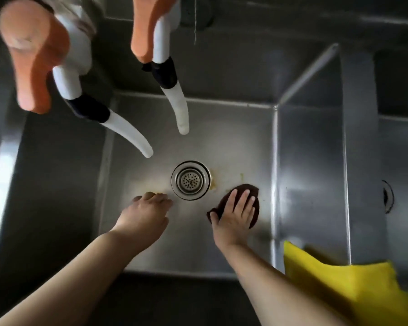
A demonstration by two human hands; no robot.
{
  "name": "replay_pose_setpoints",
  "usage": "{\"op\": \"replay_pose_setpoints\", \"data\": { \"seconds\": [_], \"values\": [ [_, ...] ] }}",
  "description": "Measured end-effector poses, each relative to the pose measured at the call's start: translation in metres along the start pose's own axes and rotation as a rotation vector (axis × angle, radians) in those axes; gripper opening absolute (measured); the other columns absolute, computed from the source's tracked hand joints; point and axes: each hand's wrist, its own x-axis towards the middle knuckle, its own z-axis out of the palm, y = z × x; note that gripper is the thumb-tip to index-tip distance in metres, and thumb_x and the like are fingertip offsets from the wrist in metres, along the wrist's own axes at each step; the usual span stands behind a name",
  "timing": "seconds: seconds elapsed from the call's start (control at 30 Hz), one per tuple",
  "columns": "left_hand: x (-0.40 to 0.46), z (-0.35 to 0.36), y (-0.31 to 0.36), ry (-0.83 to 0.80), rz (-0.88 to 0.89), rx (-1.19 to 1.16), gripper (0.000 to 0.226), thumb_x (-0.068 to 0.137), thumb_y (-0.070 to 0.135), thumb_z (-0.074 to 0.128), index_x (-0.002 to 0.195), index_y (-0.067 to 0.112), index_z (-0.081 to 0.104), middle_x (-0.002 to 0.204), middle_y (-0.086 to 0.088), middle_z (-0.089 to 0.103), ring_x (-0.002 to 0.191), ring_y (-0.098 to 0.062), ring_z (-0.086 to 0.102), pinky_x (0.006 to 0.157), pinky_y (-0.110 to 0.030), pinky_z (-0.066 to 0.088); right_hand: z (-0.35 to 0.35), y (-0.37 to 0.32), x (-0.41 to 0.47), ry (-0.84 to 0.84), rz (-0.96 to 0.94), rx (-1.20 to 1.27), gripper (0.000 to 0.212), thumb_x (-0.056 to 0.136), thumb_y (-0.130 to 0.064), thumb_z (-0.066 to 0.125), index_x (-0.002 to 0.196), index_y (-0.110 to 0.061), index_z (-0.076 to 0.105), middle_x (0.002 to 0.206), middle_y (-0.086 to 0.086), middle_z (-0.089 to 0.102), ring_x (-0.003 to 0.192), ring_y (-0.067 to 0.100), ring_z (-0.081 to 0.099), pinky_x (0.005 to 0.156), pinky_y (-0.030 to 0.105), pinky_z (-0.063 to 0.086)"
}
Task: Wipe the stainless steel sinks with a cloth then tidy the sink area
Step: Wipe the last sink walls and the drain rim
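Though half-covered, cloth beneath right hand

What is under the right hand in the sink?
A dark brown cloth lies flat on the sink floor, pressed down by the right hand. Its edges show around the fingers. The steel beneath the cloth is covered, so any stain there cannot be seen.

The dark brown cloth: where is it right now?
In the head view the dark brown cloth lies flat on the sink floor, just right of the drain, pressed under the right hand.
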Motion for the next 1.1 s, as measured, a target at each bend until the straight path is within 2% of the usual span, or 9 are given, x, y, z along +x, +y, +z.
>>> {"op": "replay_pose_setpoints", "data": {
  "seconds": [0.1, 0.17, 0.3, 0.4, 0.5, 0.6, 0.8, 1.0, 1.1],
  "values": [
    [0.027, 0.007, 0.003, 0.014, 0.023, 0.034, 0.044, 0.086, 0.023, 0.048, 0.130, 0.026, 0.048, 0.142, 0.007, 0.043, 0.127, -0.017, 0.040, 0.105, -0.030, 0.030, 0.021, 0.002, -0.012, 0.087, 0.023, -0.015, 0.088, 0.078, -0.041, 0.069, 0.145, -0.001, 0.028, 0.150, 0.028, 0.022, 0.138, 0.046, 0.020, 0.112, 0.053, 0.014],
    [0.041, 0.007, 0.006, 0.033, 0.037, 0.063, 0.045, 0.085, 0.021, 0.049, 0.129, 0.023, 0.046, 0.141, 0.004, 0.043, 0.127, -0.018, 0.041, 0.105, -0.030, 0.030, 0.030, 0.003, -0.023, 0.101, 0.099, -0.008, 0.090, 0.070, -0.039, 0.076, 0.141, 0.001, 0.036, 0.145, 0.030, 0.031, 0.133, 0.048, 0.031, 0.107, 0.056, 0.023],
    [0.061, 0.010, 0.013, 0.001, 0.028, 0.168, 0.062, 0.091, 0.022, 0.046, 0.147, 0.018, 0.020, 0.156, -0.003, 0.017, 0.142, -0.018, 0.020, 0.115, -0.031, 0.017, 0.032, -0.004, -0.025, 0.113, 0.285, 0.107, 0.089, 0.076, -0.033, 0.073, 0.143, 0.002, 0.026, 0.147, 0.031, 0.026, 0.135, 0.049, 0.025, 0.109, 0.053, 0.020],
    [0.076, 0.009, 0.015, -0.035, -0.006, 0.275, 0.076, 0.093, 0.030, 0.047, 0.150, 0.009, 0.000, 0.159, -0.008, 0.001, 0.146, -0.022, 0.006, 0.117, -0.034, 0.009, 0.024, -0.003, 0.003, 0.199, 0.264, 0.132, 0.079, 0.081, -0.029, 0.067, 0.142, 0.005, 0.029, 0.148, 0.031, 0.023, 0.137, 0.049, 0.020, 0.112, 0.050, 0.012],
    [0.091, 0.009, 0.009, -0.085, -0.032, 0.397, 0.101, 0.088, 0.051, 0.050, 0.146, 0.001, -0.015, 0.157, -0.016, -0.011, 0.146, -0.028, -0.004, 0.118, -0.040, 0.002, 0.008, 0.002, 0.053, 0.297, 0.230, 0.156, 0.073, 0.089, -0.031, 0.055, 0.146, 0.001, 0.022, 0.153, 0.026, 0.012, 0.142, 0.042, 0.008, 0.114, 0.044, -0.002],
    [0.105, 0.014, 0.006, -0.082, -0.045, 0.459, 0.111, 0.082, 0.062, 0.052, 0.145, -0.003, -0.013, 0.156, -0.021, -0.010, 0.146, -0.032, -0.004, 0.117, -0.042, -0.002, -0.017, 0.003, 0.118, 0.396, 0.154, 0.108, 0.070, 0.090, -0.032, 0.049, 0.146, 0.000, 0.021, 0.153, 0.026, 0.012, 0.142, 0.041, 0.006, 0.115, 0.041, -0.006],
    [0.115, 0.021, 0.008, -0.070, -0.032, 0.539, 0.108, 0.082, 0.054, 0.053, 0.144, -0.009, -0.010, 0.154, -0.027, -0.003, 0.144, -0.037, 0.001, 0.117, -0.043, -0.006, -0.062, -0.009, 0.215, 0.441, 0.050, 0.065, 0.069, 0.093, -0.033, 0.042, 0.148, -0.001, 0.014, 0.154, 0.024, 0.010, 0.143, 0.038, 0.003, 0.115, 0.042, 0.000],
    [0.118, 0.024, 0.005, -0.072, -0.022, 0.491, 0.110, 0.081, 0.054, 0.055, 0.145, -0.006, -0.011, 0.154, -0.026, -0.007, 0.145, -0.035, -0.003, 0.116, -0.040, -0.010, -0.085, -0.065, 0.261, 0.465, 0.301, 0.331, 0.073, 0.095, -0.033, 0.042, 0.147, 0.003, 0.005, 0.154, 0.028, 0.001, 0.143, 0.039, -0.004, 0.115, 0.041, -0.004],
    [0.118, 0.023, 0.002, -0.066, -0.018, 0.471, 0.110, 0.081, 0.056, 0.053, 0.145, -0.005, -0.012, 0.155, -0.025, -0.009, 0.145, -0.034, -0.006, 0.116, -0.039, -0.011, -0.081, -0.095, 0.263, 0.483, 0.306, 0.429, 0.069, 0.096, -0.027, 0.039, 0.146, 0.006, 0.005, 0.153, 0.030, -0.002, 0.143, 0.040, -0.004, 0.115, 0.042, -0.004]
  ]
}}
